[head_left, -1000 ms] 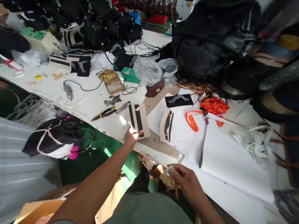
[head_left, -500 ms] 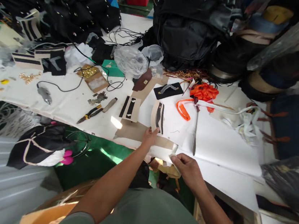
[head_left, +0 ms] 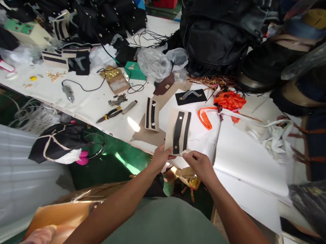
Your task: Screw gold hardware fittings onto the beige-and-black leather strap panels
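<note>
Both of my hands pinch the lower edge of a beige card with two black strips [head_left: 177, 131], held upright just above the near edge of the white table [head_left: 244, 156]. My left hand [head_left: 160, 158] grips its bottom left corner and my right hand [head_left: 201, 165] its bottom right. A second beige card with black strips [head_left: 152, 114] lies flat on the table just left of it, on a brown cardboard sheet [head_left: 149, 136].
Pliers [head_left: 109, 114], a metal tool, a small grey corded device [head_left: 67, 92] and gold fittings lie to the left. Orange ribbon [head_left: 227, 102], white straps and a black pad lie to the right. Black bags [head_left: 218, 33] pile up behind. A white bin [head_left: 2, 173] stands at the lower left.
My left hand left the first striped card on the table, moved right and took up the second card. My right hand joined it, and the card now stands lifted.
</note>
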`<action>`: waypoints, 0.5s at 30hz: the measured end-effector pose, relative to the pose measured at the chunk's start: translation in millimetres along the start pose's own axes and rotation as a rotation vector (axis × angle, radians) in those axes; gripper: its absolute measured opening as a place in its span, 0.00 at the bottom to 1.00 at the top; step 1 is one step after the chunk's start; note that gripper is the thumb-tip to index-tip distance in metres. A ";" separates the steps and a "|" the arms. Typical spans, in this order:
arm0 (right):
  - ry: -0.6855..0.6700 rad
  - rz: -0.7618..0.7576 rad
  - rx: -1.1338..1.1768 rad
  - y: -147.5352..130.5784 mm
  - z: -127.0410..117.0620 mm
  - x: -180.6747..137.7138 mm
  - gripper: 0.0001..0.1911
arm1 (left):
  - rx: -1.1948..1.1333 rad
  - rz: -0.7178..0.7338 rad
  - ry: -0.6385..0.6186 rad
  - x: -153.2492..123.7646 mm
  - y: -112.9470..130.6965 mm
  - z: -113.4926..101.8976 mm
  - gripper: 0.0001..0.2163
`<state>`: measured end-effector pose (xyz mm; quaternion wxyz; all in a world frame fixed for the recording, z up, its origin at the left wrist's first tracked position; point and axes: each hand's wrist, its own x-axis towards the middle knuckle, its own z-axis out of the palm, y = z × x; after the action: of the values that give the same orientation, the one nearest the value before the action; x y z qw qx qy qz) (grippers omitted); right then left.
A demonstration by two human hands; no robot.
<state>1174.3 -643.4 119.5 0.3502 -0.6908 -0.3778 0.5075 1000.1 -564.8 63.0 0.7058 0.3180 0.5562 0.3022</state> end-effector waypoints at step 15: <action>-0.116 -0.151 -0.270 -13.8 20.1 -8.7 0.27 | -0.138 0.136 0.030 -98.0 27.9 11.4 0.24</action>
<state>1150.8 -642.5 130.5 0.2688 -0.6707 -0.5129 0.4636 989.7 -625.4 145.1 0.6954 0.3010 0.5217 0.3919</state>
